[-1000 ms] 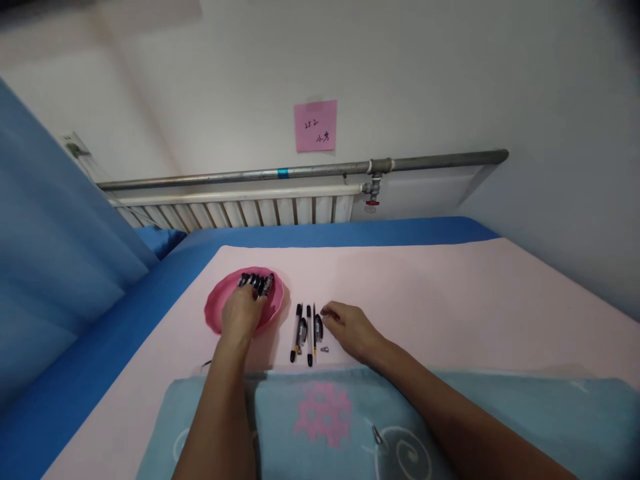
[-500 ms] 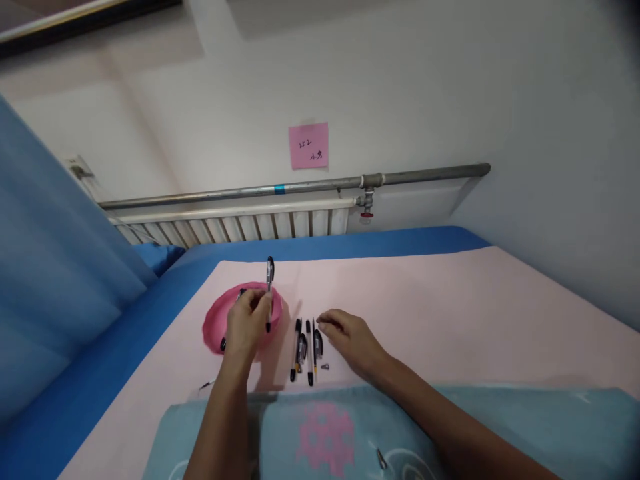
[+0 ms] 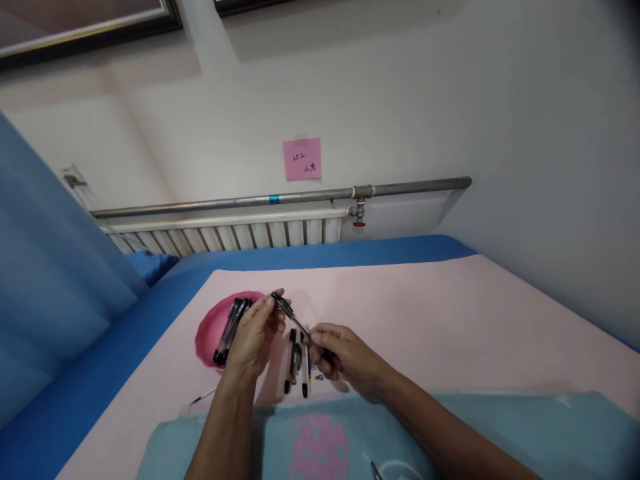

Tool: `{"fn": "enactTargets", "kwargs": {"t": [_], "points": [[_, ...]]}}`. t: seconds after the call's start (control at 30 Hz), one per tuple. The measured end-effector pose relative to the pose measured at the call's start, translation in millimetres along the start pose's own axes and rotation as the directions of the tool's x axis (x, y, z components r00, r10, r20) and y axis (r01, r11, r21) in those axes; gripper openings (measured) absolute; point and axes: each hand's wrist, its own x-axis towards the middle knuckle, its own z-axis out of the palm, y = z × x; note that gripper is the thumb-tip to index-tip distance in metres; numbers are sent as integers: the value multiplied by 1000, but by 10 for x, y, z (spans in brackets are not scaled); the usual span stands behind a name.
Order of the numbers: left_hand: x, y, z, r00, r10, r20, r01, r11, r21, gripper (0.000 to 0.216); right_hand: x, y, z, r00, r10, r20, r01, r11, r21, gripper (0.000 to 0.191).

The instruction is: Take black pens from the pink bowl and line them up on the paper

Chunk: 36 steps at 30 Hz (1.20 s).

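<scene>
My left hand (image 3: 254, 337) and my right hand (image 3: 340, 352) hold one black pen (image 3: 291, 316) between them, above a pink sheet. The left fingers pinch its upper end and the right fingers close on its lower end. Left of the hands a pink plate (image 3: 206, 333) holds several black pens (image 3: 231, 321). Under the held pen, a few pen parts (image 3: 296, 363) lie in a row on the sheet, with a small metal tip (image 3: 319, 377) beside them.
The pink sheet (image 3: 425, 313) covers a blue mattress (image 3: 100, 373). A light blue blanket (image 3: 325, 447) with a pink pattern lies over my lap. A radiator (image 3: 225, 233) and a grey pipe (image 3: 400, 188) run along the wall under a pink note (image 3: 301, 159). Blue curtain (image 3: 45, 267) hangs at the left.
My left hand lifted one pen out of the pink plate and carried it to the right. My right hand rose from the sheet and took hold of the pen's other end.
</scene>
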Motion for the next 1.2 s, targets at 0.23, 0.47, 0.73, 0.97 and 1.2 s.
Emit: {"fn": "enactTargets", "kwargs": {"t": [0.23, 0.47, 0.73, 0.97, 1.2], "points": [[42, -2, -47, 996, 30, -87, -34, 999, -42, 27, 18, 27, 17, 994, -63, -85, 55, 994, -89, 16], [76, -12, -70, 993, 24, -119, -35, 995, -90, 27, -2, -19, 43, 991, 130, -31, -128, 990, 57, 25], [133, 183, -264, 916, 43, -400, -140, 966, -219, 6, -16, -30, -21, 982, 189, -27, -191, 979, -73, 15], [107, 122, -165, 963, -177, -206, 108, 945, -308, 5, 16, 16, -86, 989, 148, 19, -148, 989, 12, 21], [-28, 29, 12, 958, -268, 100, 279, 953, -119, 31, 11, 11, -119, 989, 128, 79, -137, 984, 114, 23]]}}
